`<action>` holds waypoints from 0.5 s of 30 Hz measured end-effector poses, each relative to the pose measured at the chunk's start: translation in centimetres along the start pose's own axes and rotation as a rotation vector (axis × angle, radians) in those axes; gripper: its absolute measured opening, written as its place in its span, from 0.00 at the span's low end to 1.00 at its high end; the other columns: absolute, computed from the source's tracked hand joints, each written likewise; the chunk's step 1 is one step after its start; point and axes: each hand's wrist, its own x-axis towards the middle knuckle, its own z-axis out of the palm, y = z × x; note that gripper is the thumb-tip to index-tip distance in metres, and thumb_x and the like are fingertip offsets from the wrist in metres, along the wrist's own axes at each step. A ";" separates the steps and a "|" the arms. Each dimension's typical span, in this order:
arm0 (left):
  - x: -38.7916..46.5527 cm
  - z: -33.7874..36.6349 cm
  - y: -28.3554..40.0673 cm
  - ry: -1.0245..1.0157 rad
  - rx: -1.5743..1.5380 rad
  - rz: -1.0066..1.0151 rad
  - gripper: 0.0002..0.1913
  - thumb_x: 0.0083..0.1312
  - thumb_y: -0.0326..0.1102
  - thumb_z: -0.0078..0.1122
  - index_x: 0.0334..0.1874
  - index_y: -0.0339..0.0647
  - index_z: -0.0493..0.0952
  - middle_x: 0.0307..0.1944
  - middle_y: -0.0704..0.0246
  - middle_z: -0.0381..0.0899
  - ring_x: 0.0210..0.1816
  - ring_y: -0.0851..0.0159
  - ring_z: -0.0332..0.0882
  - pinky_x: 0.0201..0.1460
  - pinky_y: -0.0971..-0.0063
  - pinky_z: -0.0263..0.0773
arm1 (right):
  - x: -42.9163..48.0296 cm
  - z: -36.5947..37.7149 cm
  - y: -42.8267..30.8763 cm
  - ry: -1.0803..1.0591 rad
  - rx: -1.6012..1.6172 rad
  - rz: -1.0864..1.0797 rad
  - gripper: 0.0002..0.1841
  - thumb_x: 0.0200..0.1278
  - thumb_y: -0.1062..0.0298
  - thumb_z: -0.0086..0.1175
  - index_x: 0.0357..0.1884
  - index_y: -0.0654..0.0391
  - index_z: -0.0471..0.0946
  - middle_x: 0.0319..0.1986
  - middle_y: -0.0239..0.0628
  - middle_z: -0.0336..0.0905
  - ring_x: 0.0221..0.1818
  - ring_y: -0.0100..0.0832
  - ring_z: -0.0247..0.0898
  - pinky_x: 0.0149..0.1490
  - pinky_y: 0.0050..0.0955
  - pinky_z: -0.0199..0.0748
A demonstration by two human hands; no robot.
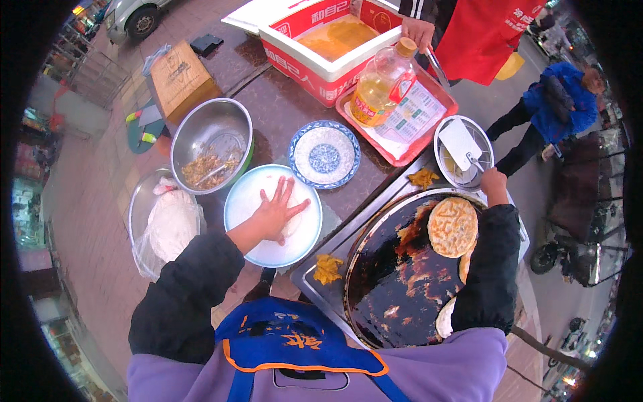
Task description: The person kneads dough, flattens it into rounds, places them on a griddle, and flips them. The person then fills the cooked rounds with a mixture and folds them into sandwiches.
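My left hand (276,213), fingers spread, lies palm-down over a pale round of dough (295,225) on a white plate with a blue rim (246,251). The hand hides part of the dough. My right hand (495,186) grips the handle of a flat metal spatula (458,143). Its blade is over a round metal basin with a wire rack (442,167). Below my right forearm is a dark round griddle (377,296). A browned flatbread (453,226) lies on it, beside another flatbread (465,266) and a paler piece (445,319), both partly hidden by my sleeve.
A steel bowl of filling (211,166) and a plastic-covered dough mass (173,226) stand left. Beyond are a patterned plate (324,155), an oil bottle (379,85) on a red tray (399,162) and a foam box (301,63). A co-worker's hand (418,34) holds a metal utensil.
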 end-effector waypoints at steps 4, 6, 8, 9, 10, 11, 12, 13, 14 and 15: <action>0.0 -0.1 0.1 0.004 0.009 -0.003 0.67 0.32 0.48 0.84 0.77 0.66 0.48 0.76 0.42 0.25 0.77 0.36 0.24 0.61 0.25 0.57 | 1.1 1.8 -0.1 0.006 -0.041 0.001 0.13 0.62 0.65 0.48 0.35 0.55 0.85 0.37 0.39 0.83 0.42 0.39 0.82 0.41 0.39 0.79; 0.0 0.1 -0.1 0.017 0.000 0.002 0.67 0.32 0.48 0.84 0.77 0.66 0.47 0.76 0.42 0.26 0.77 0.36 0.25 0.61 0.26 0.56 | 1.3 2.0 -0.2 -0.002 -0.066 0.030 0.13 0.63 0.64 0.48 0.36 0.56 0.85 0.38 0.42 0.83 0.40 0.41 0.83 0.42 0.41 0.79; -0.1 0.5 -0.4 0.030 -0.011 0.011 0.67 0.32 0.48 0.84 0.77 0.66 0.47 0.76 0.42 0.27 0.77 0.36 0.26 0.61 0.26 0.56 | 1.0 1.2 -0.6 0.019 -0.020 0.052 0.13 0.63 0.65 0.47 0.38 0.57 0.84 0.38 0.42 0.83 0.40 0.42 0.83 0.42 0.40 0.79; -0.2 0.8 -0.6 0.040 -0.033 0.017 0.68 0.32 0.48 0.84 0.77 0.66 0.46 0.77 0.43 0.27 0.77 0.36 0.27 0.62 0.26 0.56 | 0.4 0.3 -1.1 -0.022 -0.005 0.072 0.14 0.63 0.65 0.47 0.38 0.57 0.84 0.37 0.42 0.83 0.40 0.42 0.83 0.42 0.40 0.79; -0.2 0.9 -0.8 0.050 -0.047 0.020 0.68 0.32 0.47 0.84 0.77 0.67 0.46 0.77 0.43 0.27 0.77 0.37 0.27 0.62 0.26 0.55 | -0.4 -0.8 -1.9 0.007 0.026 0.104 0.13 0.63 0.67 0.47 0.39 0.57 0.83 0.37 0.42 0.82 0.38 0.43 0.83 0.42 0.42 0.79; -0.3 1.0 -1.0 0.085 -0.072 0.042 0.68 0.32 0.47 0.84 0.78 0.67 0.45 0.77 0.43 0.27 0.77 0.37 0.27 0.63 0.26 0.55 | -1.1 -2.4 -3.1 0.079 0.100 0.085 0.12 0.63 0.67 0.48 0.38 0.57 0.82 0.37 0.42 0.82 0.39 0.44 0.82 0.42 0.43 0.79; -0.6 1.1 -1.3 0.108 -0.135 0.046 0.68 0.33 0.47 0.84 0.78 0.68 0.43 0.77 0.45 0.29 0.77 0.38 0.28 0.64 0.25 0.52 | -1.9 -4.3 -4.7 0.090 0.155 0.097 0.11 0.62 0.67 0.48 0.38 0.57 0.82 0.37 0.43 0.82 0.39 0.44 0.82 0.42 0.43 0.79; -0.8 1.0 -1.6 0.147 -0.154 0.057 0.68 0.34 0.47 0.83 0.78 0.68 0.43 0.77 0.46 0.29 0.77 0.38 0.28 0.64 0.25 0.51 | -2.8 -6.6 -6.7 0.081 0.202 0.138 0.10 0.61 0.67 0.49 0.38 0.57 0.81 0.36 0.43 0.81 0.39 0.44 0.82 0.42 0.43 0.79; -1.2 1.0 -1.9 0.190 -0.189 0.083 0.68 0.35 0.48 0.83 0.78 0.68 0.43 0.78 0.47 0.29 0.77 0.38 0.29 0.64 0.25 0.50 | -4.1 -8.7 -9.4 0.170 0.279 0.039 0.09 0.59 0.67 0.51 0.37 0.57 0.81 0.37 0.43 0.81 0.39 0.45 0.82 0.41 0.44 0.79; -1.7 1.0 -2.2 0.155 -0.220 0.080 0.67 0.35 0.48 0.83 0.78 0.68 0.42 0.78 0.48 0.29 0.77 0.38 0.29 0.65 0.24 0.49 | -5.5 -10.7 -13.1 0.259 0.340 -0.055 0.08 0.58 0.68 0.53 0.37 0.56 0.81 0.37 0.44 0.81 0.38 0.45 0.81 0.41 0.45 0.78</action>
